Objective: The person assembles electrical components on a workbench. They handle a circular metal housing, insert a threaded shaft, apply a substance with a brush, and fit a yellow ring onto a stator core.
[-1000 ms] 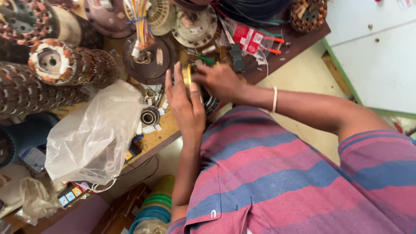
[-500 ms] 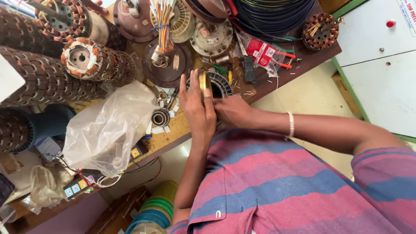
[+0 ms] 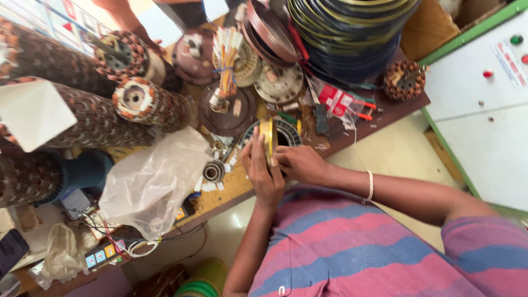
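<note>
My left hand (image 3: 262,171) and my right hand (image 3: 301,163) meet at the bench edge, both closed on a yellow ring-shaped roll (image 3: 268,139) held edge-on between them. My left palm lies flat against one face; my right fingers pinch the other side. A pale bangle (image 3: 370,186) is on my right wrist. Just behind the roll, a round wound stator (image 3: 286,132) lies on the wooden bench (image 3: 234,190), partly hidden by my hands.
Stacked copper-wound stators (image 3: 137,99) fill the left. A crumpled clear plastic bag (image 3: 157,181) lies left of my hands, beside a small bearing (image 3: 213,171). A bundle of coloured wires (image 3: 226,55), dark wire coils (image 3: 352,33), red-handled pliers (image 3: 344,103) and a white cabinet (image 3: 484,121) surround the bench.
The view has shifted, so the bench sits lower and larger in frame. My hands stay together on the yellow roll, which now stands more upright between them.
</note>
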